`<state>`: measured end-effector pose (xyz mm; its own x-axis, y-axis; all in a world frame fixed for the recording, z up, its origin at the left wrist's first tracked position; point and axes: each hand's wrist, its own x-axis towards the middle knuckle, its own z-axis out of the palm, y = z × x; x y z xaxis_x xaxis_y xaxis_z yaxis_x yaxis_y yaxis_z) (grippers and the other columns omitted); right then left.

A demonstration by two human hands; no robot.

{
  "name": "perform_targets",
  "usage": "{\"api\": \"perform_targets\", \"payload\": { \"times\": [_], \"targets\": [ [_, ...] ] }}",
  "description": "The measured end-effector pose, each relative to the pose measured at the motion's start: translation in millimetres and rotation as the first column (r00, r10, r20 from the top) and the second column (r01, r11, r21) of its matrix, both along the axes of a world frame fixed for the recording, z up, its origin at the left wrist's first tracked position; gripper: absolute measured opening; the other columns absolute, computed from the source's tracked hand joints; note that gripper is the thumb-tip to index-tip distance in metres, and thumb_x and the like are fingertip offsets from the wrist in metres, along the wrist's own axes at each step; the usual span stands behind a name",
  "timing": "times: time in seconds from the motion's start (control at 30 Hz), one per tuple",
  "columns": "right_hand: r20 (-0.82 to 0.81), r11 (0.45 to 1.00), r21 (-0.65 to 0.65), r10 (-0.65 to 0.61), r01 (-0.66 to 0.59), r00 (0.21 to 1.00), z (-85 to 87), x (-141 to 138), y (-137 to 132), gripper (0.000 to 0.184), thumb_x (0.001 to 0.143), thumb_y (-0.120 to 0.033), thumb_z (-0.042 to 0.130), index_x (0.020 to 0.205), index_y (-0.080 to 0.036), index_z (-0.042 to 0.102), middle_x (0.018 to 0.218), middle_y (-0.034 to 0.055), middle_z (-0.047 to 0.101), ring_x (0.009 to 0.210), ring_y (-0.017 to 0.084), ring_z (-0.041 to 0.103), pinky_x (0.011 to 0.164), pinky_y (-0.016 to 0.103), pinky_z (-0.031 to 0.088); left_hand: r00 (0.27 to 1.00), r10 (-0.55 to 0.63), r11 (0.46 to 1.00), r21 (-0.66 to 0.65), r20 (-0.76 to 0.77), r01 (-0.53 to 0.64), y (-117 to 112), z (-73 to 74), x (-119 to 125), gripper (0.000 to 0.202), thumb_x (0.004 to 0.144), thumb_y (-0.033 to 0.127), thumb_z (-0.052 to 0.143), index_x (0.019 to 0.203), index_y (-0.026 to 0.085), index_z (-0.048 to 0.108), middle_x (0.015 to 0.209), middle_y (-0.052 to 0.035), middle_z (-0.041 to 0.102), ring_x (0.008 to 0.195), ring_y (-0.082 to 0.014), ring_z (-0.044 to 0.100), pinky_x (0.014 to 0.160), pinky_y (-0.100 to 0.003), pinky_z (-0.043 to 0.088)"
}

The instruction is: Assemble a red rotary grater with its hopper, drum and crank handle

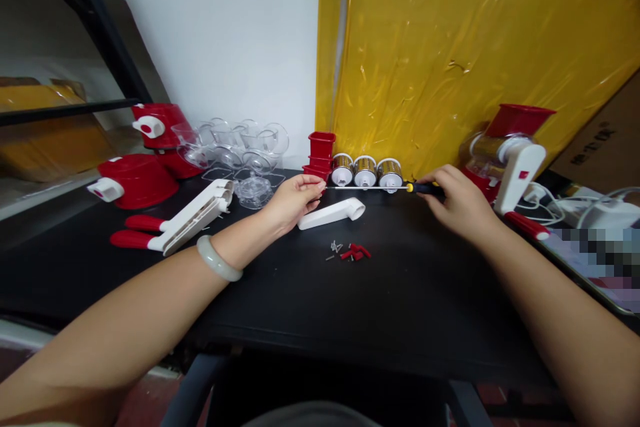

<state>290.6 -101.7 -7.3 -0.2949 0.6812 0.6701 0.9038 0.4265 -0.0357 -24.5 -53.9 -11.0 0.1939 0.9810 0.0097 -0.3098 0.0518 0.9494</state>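
My right hand (457, 203) is closed round the black and yellow handle of a screwdriver (370, 187), held level with its long shaft pointing left. At the shaft's tip, the thumb and fingers of my left hand (297, 199) are pinched together; what they hold is too small to make out. Just below lies a white crank arm (333, 213) with a round socket at its right end. Nearer me on the black table are several small screws (335, 247) and a little heap of red plastic pieces (356, 253).
White cranks with red handles (173, 223) lie at left, before red grater bodies (137, 180) and clear plastic parts (240, 147). Red hoppers (321, 145) and metal grater drums (365, 170) line the back. An assembled grater (520, 147) and white cables (590, 207) stand at right.
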Motion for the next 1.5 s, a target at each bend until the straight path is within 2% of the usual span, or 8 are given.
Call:
{"api": "perform_targets", "payload": {
  "times": [0.67,0.97,1.5],
  "targets": [
    [-0.007,1.0,0.025,0.003,-0.003,1.0,0.9,-3.0,-4.0,0.019,0.08,-0.017,0.058,0.097,-0.024,0.064,0.095,0.009,0.062,0.091,0.027,0.062,0.075,0.041,0.052,0.986,0.078,0.997,0.036,-0.144,-0.074,1.5,0.0,-0.4,0.016,0.073,0.011,0.075,0.08,0.015,0.061,0.07,0.0005,0.062,0.063,-0.0081,0.056,0.06,-0.022,0.044],
    [0.0,0.997,0.076,0.011,-0.011,1.0,0.1,-3.7,-4.0,0.018,0.079,-0.015,0.058,0.095,-0.022,0.064,0.093,0.0078,0.062,0.088,0.024,0.063,0.073,0.038,0.053,0.988,0.089,0.996,0.036,-0.123,-0.085,3.4,-1.9,-0.5,0.019,0.071,0.012,0.075,0.082,0.014,0.06,0.07,0.0013,0.062,0.063,-0.0073,0.056,0.057,-0.019,0.042],
    [-0.008,0.996,0.09,-0.002,0.003,1.0,-2.2,-3.3,-3.2,0.017,0.079,-0.015,0.06,0.094,-0.021,0.064,0.092,0.0073,0.062,0.087,0.023,0.063,0.072,0.037,0.053,0.989,0.077,0.996,0.042,-0.128,-0.073,4.9,-3.5,-1.4,0.02,0.07,0.013,0.076,0.083,0.014,0.061,0.071,0.0008,0.063,0.063,-0.0075,0.056,0.057,-0.02,0.041]
  ]
}}
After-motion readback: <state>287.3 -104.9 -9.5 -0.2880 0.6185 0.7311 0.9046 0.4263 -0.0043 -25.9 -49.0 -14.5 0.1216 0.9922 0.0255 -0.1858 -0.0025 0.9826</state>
